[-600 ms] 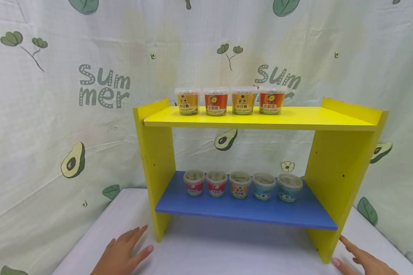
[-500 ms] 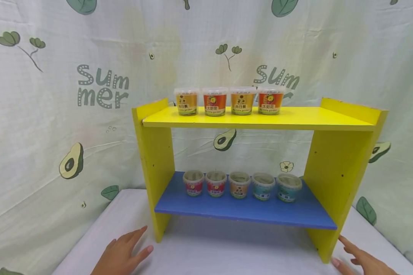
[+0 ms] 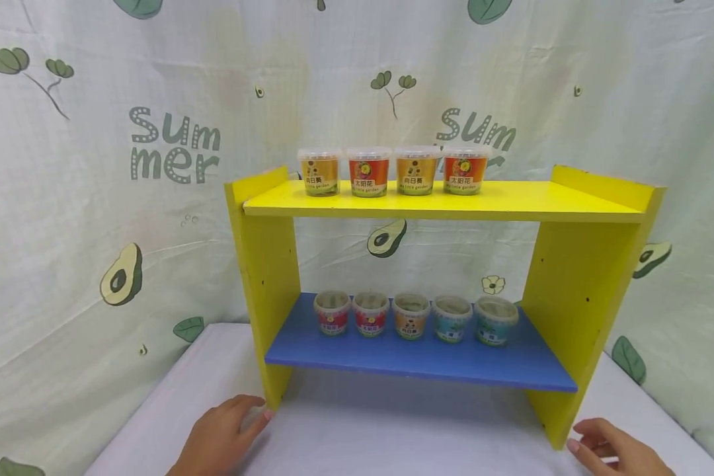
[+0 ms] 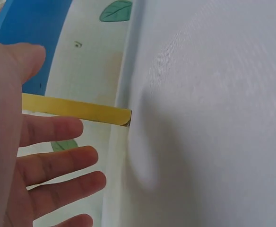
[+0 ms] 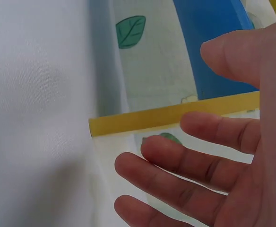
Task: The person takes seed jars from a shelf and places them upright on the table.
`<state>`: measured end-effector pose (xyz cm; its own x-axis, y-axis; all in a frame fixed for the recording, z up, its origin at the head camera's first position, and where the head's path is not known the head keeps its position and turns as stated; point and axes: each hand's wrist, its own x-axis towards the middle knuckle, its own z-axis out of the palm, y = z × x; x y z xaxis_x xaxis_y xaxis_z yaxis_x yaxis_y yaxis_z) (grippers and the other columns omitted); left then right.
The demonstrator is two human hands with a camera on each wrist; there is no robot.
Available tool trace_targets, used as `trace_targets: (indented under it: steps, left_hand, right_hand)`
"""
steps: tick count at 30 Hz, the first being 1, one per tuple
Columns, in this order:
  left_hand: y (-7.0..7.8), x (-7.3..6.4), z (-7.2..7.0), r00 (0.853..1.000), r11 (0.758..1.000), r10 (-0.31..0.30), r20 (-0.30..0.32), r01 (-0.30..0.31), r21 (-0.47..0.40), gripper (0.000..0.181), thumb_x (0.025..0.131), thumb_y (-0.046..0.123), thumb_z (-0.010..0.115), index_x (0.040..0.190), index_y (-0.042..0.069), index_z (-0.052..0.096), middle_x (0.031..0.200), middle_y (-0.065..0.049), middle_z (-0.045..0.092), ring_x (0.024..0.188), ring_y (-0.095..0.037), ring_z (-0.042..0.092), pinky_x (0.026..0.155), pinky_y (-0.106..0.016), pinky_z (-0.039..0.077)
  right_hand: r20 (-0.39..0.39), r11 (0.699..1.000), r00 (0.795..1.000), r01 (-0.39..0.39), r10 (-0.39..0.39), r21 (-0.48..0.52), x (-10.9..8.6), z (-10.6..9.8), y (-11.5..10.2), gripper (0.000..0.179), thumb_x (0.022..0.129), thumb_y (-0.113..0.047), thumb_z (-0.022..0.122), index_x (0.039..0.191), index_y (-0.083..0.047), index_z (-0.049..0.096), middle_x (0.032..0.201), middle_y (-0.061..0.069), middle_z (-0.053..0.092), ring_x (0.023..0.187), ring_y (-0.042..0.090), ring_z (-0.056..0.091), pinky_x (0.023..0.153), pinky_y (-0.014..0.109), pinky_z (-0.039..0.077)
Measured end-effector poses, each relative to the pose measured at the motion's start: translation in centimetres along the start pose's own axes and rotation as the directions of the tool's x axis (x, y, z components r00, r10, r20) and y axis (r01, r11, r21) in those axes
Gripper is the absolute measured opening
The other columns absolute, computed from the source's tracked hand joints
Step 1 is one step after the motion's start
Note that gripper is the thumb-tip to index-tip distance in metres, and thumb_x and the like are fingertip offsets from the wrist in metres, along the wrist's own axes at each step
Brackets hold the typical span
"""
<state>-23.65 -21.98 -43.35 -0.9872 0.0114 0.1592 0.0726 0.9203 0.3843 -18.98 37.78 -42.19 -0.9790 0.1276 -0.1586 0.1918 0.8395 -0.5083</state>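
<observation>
Nearing the left foot of the yellow-and-blue shelf (image 3: 577,277), the left hand (image 3: 220,433) had been shifted inward since the earlier frames, its fingers parted and nothing gripped. The fingers of the right hand (image 3: 619,449), beside the right foot, had been bent further, but loosely, and nothing was held; whether the panels were touched could not be told. The shelf was still stood upright on the white table (image 3: 404,430), with four upper cups (image 3: 416,177) and five lower cups (image 3: 410,325) left undisturbed.
</observation>
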Motion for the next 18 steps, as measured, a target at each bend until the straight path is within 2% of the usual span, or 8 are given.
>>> trace_targets:
  steps: [6, 12, 15, 17, 18]
  left_hand:
    - [0.4, 0.1, 0.0, 0.998, 0.996, -0.058, 0.007, 0.058, -0.061, 0.051, 0.080, 0.065, 0.053, 0.100, 0.019, 0.063, 0.102, 0.003, 0.061, 0.087, -0.018, 0.055, 0.083, -0.051, 0.045]
    - [0.7, 0.1, 0.1, 0.996, 0.986, -0.076, -0.054, 0.067, -0.155, 0.040, 0.085, 0.056, 0.054, 0.103, 0.022, 0.060, 0.099, 0.008, 0.061, 0.086, -0.014, 0.055, 0.080, -0.046, 0.048]
    - [0.9, 0.2, 0.2, 0.989, 0.983, -0.039, -0.140, 0.012, -0.186, 0.034, 0.088, 0.051, 0.053, 0.104, 0.022, 0.059, 0.097, 0.010, 0.060, 0.085, -0.012, 0.056, 0.077, -0.039, 0.050]
    - [1.0, 0.3, 0.3, 0.976, 0.981, 0.012, -0.217, -0.054, -0.188, 0.027, 0.090, 0.046, 0.054, 0.102, 0.023, 0.058, 0.097, 0.013, 0.058, 0.083, -0.008, 0.055, 0.073, -0.032, 0.050]
    - [1.0, 0.5, 0.3, 0.964, 0.980, 0.045, -0.261, -0.093, -0.177, 0.021, 0.090, 0.043, 0.055, 0.100, 0.024, 0.058, 0.098, 0.014, 0.056, 0.084, -0.006, 0.055, 0.072, -0.029, 0.050]
  right_hand:
    - [-0.015, 0.999, 1.000, 0.004, -0.003, 0.049, 0.1, 1.1, -0.4, 0.066, 0.082, -0.057, 0.057, 0.111, 0.002, 0.056, 0.096, 0.005, 0.063, 0.080, 0.018, 0.059, 0.070, 0.040, 0.052]
    - [-0.018, 0.995, 1.000, -0.005, 0.007, 0.102, 0.3, 1.9, -0.8, 0.064, 0.080, -0.059, 0.059, 0.107, 0.000, 0.060, 0.093, 0.004, 0.064, 0.079, 0.018, 0.059, 0.069, 0.039, 0.051]
    - [-0.035, 0.993, 0.999, 0.003, 0.001, 0.119, 0.2, 2.2, -1.1, 0.063, 0.080, -0.058, 0.058, 0.106, -0.001, 0.061, 0.092, 0.004, 0.064, 0.079, 0.018, 0.059, 0.068, 0.038, 0.051]
    - [-0.050, 0.991, 0.999, 0.012, -0.006, 0.131, 0.1, 2.5, -1.4, 0.060, 0.081, -0.057, 0.058, 0.106, -0.002, 0.062, 0.093, 0.004, 0.064, 0.080, 0.018, 0.059, 0.068, 0.038, 0.051]
    - [-0.060, 0.991, 0.998, 0.011, -0.002, 0.137, 0.1, 2.6, -1.5, 0.058, 0.081, -0.056, 0.059, 0.106, -0.003, 0.062, 0.093, 0.003, 0.065, 0.080, 0.018, 0.059, 0.069, 0.038, 0.051]
